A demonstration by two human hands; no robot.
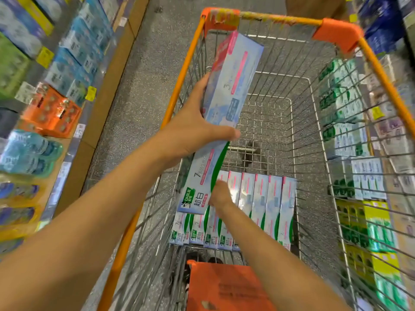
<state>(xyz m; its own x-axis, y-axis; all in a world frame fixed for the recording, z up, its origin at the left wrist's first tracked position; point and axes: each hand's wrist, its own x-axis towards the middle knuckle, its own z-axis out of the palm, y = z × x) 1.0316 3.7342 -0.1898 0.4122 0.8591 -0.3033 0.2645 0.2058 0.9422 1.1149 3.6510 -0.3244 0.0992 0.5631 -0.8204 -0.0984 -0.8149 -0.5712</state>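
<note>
As the left hand is gripping a toothpaste box over the cart, the right hand, grasp unclear, is reaching the packed row, perhaps guiding placement.

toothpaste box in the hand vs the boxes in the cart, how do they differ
The held box is in the air, tilted over the cart, gripped by the left hand; the row of boxes lies on the cart floor. The held box is alone; the row of boxes sits packed side by side. Both share the pale blue, pink and green print.
</note>
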